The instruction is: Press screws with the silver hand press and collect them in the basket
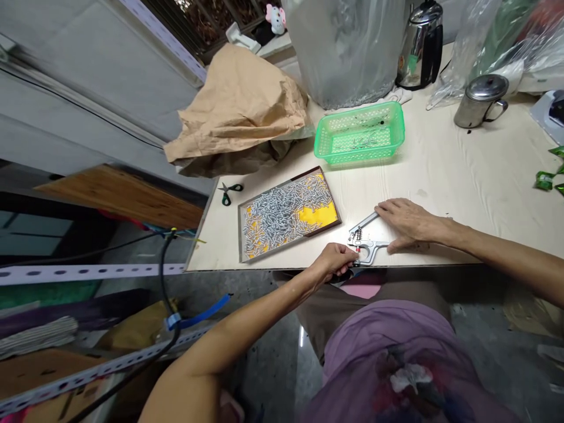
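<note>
Silver spring-loaded hand pliers (372, 249) lie on the table near its front edge, their two handles spread apart. My right hand (408, 223) holds the handle ends, fingers over the upper one and thumb at the lower one. At the head of the pliers, my left hand (338, 259) has its fingertips pinched together beside a small red part. Whatever sits in that pinch is too small to make out. Just left of the pliers is a shallow tray (291, 241) with a yellow bottom, holding a heap of small silver metal pieces.
A green plastic basket (323, 147) with a few small pieces stands behind the tray. Black-handled scissors (226, 194) lie at the left edge. Brown paper (242, 106), a large plastic bag (348, 53), a kettle (418, 53) and a lidded metal mug (473, 108) are farther back.
</note>
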Available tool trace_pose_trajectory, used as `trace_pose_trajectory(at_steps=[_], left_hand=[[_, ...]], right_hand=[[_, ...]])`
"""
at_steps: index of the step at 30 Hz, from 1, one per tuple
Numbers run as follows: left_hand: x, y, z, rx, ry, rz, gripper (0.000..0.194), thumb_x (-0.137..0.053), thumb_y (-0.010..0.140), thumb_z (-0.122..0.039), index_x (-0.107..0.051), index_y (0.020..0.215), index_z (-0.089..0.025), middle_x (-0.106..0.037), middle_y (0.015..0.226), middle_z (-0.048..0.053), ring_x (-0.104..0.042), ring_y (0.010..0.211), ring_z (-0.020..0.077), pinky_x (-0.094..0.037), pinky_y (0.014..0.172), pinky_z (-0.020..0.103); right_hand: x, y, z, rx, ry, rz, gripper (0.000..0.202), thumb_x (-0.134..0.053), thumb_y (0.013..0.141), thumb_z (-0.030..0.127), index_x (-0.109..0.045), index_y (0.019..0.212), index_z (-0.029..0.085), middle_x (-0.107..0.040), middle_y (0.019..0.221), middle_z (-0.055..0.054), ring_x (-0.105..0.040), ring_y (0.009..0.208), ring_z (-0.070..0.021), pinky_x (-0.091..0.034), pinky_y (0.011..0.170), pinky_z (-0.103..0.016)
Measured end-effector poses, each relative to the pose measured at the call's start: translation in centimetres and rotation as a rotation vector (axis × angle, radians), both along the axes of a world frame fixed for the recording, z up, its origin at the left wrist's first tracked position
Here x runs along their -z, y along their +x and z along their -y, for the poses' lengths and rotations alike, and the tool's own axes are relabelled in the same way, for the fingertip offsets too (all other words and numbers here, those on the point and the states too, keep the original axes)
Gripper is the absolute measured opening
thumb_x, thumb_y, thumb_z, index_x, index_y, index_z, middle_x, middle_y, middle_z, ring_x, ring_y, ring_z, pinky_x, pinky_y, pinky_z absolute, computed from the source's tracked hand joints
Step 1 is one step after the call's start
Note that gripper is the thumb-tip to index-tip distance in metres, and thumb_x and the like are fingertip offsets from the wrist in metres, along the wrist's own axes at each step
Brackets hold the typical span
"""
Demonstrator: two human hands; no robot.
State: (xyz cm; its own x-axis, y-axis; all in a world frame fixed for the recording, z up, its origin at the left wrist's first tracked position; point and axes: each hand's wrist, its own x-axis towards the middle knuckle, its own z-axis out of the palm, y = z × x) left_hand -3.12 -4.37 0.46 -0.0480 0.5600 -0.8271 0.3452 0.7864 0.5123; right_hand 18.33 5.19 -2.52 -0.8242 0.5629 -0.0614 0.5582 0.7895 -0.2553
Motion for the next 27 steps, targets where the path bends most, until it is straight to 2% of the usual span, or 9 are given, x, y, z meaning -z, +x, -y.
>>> trace_pose_trajectory(at_steps=[4, 8, 10, 12, 16, 19, 21, 23, 27], left_hand=[[0.0, 0.1, -0.1, 0.010, 0.002, -0.016, 0.029, -0.063, 0.081, -0.015, -0.050, 0.056, -0.015, -0.045, 0.041, -0.008, -0.033, 0.029, 0.0025, -0.020, 0.034, 0.018], [0.2, 0.0, 0.0, 0.052, 0.014, -0.041, 0.031, -0.061, 0.083, -0.018, -0.049, 0.055, -0.016, -0.043, 0.041, -0.008, -0.032, 0.030, 0.0036, -0.021, 0.036, 0.020], [0.2, -0.1, 0.2, 0.116, 0.019, -0.093, 0.034, -0.060, 0.085, -0.023, -0.049, 0.054, -0.016, -0.042, 0.041, -0.008, -0.033, 0.032, 0.0050, -0.023, 0.038, 0.021], [0.1, -0.3, 0.7, 0.219, 0.132, -0.218, 0.032, -0.062, 0.085, -0.028, -0.052, 0.057, -0.016, -0.045, 0.045, -0.006, -0.039, 0.038, 0.0071, -0.029, 0.042, 0.021], [0.1, 0.2, 1.0, 0.485, 0.714, -0.540, 0.015, -0.065, 0.085, -0.031, -0.064, 0.082, -0.017, -0.064, 0.078, 0.003, -0.060, 0.075, 0.0159, -0.047, 0.067, 0.026], [0.7, 1.3, -0.2, 0.781, 0.993, -0.561, 0.025, -0.067, 0.085, -0.035, -0.061, 0.103, -0.018, -0.064, 0.110, 0.010, -0.058, 0.103, 0.0241, -0.050, 0.088, 0.037], [1.1, 2.0, -1.4, 0.944, 1.064, -0.527, 0.039, -0.068, 0.084, -0.034, -0.054, 0.117, -0.018, -0.058, 0.126, 0.012, -0.054, 0.113, 0.0272, -0.048, 0.097, 0.043], [1.6, 2.5, -2.4, 1.039, 1.068, -0.508, 0.049, -0.066, 0.084, -0.031, -0.047, 0.127, -0.018, -0.053, 0.133, 0.013, -0.053, 0.115, 0.0281, -0.045, 0.101, 0.045], [2.0, 3.1, -3.7, 1.087, 1.004, -0.519, 0.063, -0.066, 0.083, -0.035, -0.037, 0.136, -0.016, -0.054, 0.128, 0.015, -0.052, 0.113, 0.0297, -0.045, 0.098, 0.047]], right_hand=[[-0.4, 0.2, 0.9, 0.051, 0.041, -0.006, 0.091, -0.071, 0.063, 0.069, -0.048, 0.132, 0.014, -0.058, 0.123, -0.019, -0.049, 0.113, -0.0375, -0.038, 0.095, -0.048], [-1.5, 0.1, 1.7, 0.053, 0.048, 0.042, 0.073, -0.075, 0.070, 0.050, -0.051, 0.128, 0.013, -0.064, 0.110, -0.017, -0.053, 0.102, -0.0334, -0.039, 0.090, -0.044], [-2.1, 0.0, 2.1, 0.054, 0.040, 0.057, 0.064, -0.073, 0.075, 0.042, -0.051, 0.128, 0.014, -0.065, 0.107, -0.015, -0.054, 0.100, -0.0315, -0.039, 0.087, -0.042], [-2.4, -0.1, 2.6, 0.061, 0.008, 0.063, 0.058, -0.072, 0.078, 0.036, -0.051, 0.128, 0.014, -0.065, 0.107, -0.015, -0.054, 0.099, -0.0300, -0.040, 0.083, -0.039], [-2.3, -0.2, 3.4, 0.081, -0.025, 0.046, 0.056, -0.070, 0.081, 0.029, -0.049, 0.131, 0.014, -0.065, 0.108, -0.014, -0.053, 0.099, -0.0288, -0.042, 0.077, -0.036], [-1.8, 0.3, 3.5, 0.088, -0.021, -0.010, 0.063, -0.068, 0.081, 0.028, -0.043, 0.137, 0.013, -0.064, 0.110, -0.015, -0.052, 0.101, -0.0295, -0.044, 0.081, -0.039], [-1.5, 0.9, 3.4, 0.077, -0.042, -0.050, 0.071, -0.069, 0.080, 0.030, -0.038, 0.141, 0.013, -0.062, 0.115, -0.015, -0.052, 0.104, -0.0295, -0.045, 0.085, -0.041], [-1.3, 1.5, 3.2, 0.080, -0.066, -0.054, 0.077, -0.073, 0.076, 0.033, -0.037, 0.141, 0.012, -0.059, 0.120, -0.017, -0.051, 0.106, -0.0300, -0.046, 0.087, -0.042], [-1.2, 2.1, 3.2, 0.125, -0.050, -0.007, 0.065, -0.075, 0.072, 0.036, -0.050, 0.128, 0.015, -0.058, 0.118, -0.015, -0.052, 0.106, -0.0305, -0.047, 0.086, -0.042]])
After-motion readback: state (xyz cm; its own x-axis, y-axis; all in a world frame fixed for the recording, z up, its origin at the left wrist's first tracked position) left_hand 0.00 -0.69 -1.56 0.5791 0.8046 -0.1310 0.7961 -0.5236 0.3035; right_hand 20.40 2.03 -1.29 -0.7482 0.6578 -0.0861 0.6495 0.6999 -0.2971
